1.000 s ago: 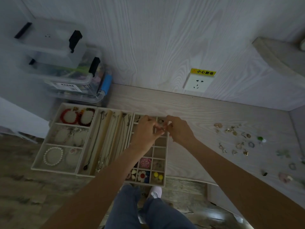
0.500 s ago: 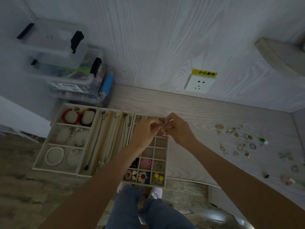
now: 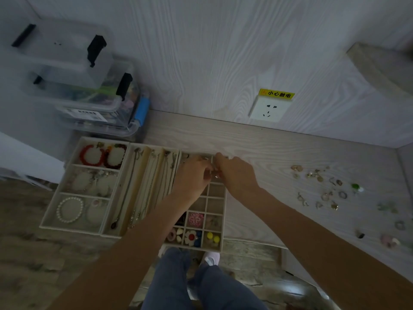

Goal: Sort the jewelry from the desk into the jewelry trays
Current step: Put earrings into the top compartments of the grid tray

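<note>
Silvery and tiny, the earring (image 3: 216, 175) is being pinched between both hands, left hand (image 3: 194, 178) and right hand (image 3: 237, 177), over the grid tray (image 3: 224, 211); it is probably light and slippery, best pinched by its edges.

The pale wood-grain bench (image 3: 279, 148) carries three jewelry trays (image 3: 73, 224) side by side at its left front, stacked clear storage boxes (image 3: 93, 113) behind them (against the wall), and loose rings and earrings (image 3: 321, 186) scattered at right.
</note>
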A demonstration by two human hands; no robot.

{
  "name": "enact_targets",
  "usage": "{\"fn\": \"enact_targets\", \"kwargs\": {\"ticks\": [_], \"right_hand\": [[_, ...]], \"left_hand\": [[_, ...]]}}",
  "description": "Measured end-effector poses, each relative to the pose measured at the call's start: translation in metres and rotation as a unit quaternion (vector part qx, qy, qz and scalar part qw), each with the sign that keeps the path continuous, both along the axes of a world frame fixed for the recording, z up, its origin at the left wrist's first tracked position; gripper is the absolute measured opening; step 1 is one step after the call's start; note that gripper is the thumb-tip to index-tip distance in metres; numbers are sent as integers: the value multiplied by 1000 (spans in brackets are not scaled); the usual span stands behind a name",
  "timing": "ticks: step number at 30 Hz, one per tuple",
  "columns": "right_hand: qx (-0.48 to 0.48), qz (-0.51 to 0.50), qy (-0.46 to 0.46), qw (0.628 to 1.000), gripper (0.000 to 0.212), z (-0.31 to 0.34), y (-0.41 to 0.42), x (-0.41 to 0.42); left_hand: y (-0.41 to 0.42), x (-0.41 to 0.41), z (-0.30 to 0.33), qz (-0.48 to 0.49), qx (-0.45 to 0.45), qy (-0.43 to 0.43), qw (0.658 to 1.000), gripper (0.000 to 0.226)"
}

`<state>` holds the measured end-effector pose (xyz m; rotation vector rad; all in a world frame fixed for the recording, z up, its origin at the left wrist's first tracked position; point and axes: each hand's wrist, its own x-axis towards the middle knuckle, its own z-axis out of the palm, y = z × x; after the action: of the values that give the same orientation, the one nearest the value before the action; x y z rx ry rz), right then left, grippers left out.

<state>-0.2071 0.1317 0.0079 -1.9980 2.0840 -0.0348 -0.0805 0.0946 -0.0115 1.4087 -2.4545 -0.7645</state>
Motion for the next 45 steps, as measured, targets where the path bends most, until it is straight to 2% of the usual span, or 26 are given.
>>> {"fn": "enact_targets", "kwargs": {"ticks": [3, 10, 13, 17, 20, 24, 30, 33, 40, 45], "right_hand": [[14, 22, 48, 999, 18, -2, -2, 1], [35, 27, 44, 998, 18, -11, 0, -1], [20, 23, 18, 999, 19, -20, 4, -3], [-1, -55, -100, 993, 10, -28, 8, -2], [-3, -51, -78, 996, 15, -30, 7, -3], [-2, -113, -126, 986, 21, -33, 6, -8], [-16, -101, -144, 984, 21, -18, 8, -12], [3, -88, -118, 989, 19, -14, 7, -14], [40, -50, 11, 998, 22, -14, 2, -4], [42, -44, 12, 998, 23, -17, 3, 0]], "left_hand": [[-1, 6, -1, 19, -11, -11, 1000, 17], [-3, 13, -4, 31, 6, -23, 999, 25], [-1, 15, -4, -1, -4, -48, 999, 30], [-2, 16, 0, -62, -38, -146, 987, 46], [-5, 18, 2, -85, -40, -176, 980, 57], [-7, 18, 1, -93, -38, -191, 977, 61], [-7, 17, 5, -93, -28, -191, 977, 62], [-7, 17, 6, -98, -29, -202, 974, 63], [-5, 13, 8, -94, -40, -190, 976, 62], [-3, 14, 7, -91, -37, -180, 979, 61]]}}
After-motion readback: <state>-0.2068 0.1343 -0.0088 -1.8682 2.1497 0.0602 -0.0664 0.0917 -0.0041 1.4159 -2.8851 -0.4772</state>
